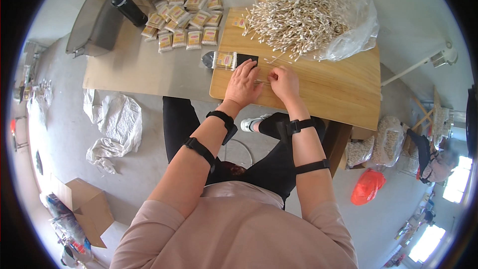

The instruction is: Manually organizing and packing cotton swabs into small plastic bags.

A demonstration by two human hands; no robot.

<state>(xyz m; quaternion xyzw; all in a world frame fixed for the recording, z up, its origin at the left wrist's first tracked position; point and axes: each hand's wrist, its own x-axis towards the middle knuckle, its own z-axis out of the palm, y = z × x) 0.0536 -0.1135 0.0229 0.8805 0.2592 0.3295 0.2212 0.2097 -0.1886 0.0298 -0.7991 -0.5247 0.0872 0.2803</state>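
Rests the bare left hand (pixel 242 84) open on the pale wooden board (pixel 323 89), with loosely spread fingers reaching a flat black rectangular block (pixel 244 58). Curls the bare right hand (pixel 285 83) inward at the ends of a few thin wooden cotton swabs (pixel 262 81) between both hands; cannot tell for certain of any pinch on them. Has a clear, yellow-labelled packet of white-tipped swabs (pixel 225 60) just left of the block. Has, farther off, a big loose swab heap (pixel 298 17) beside many piled packets (pixel 177 15).
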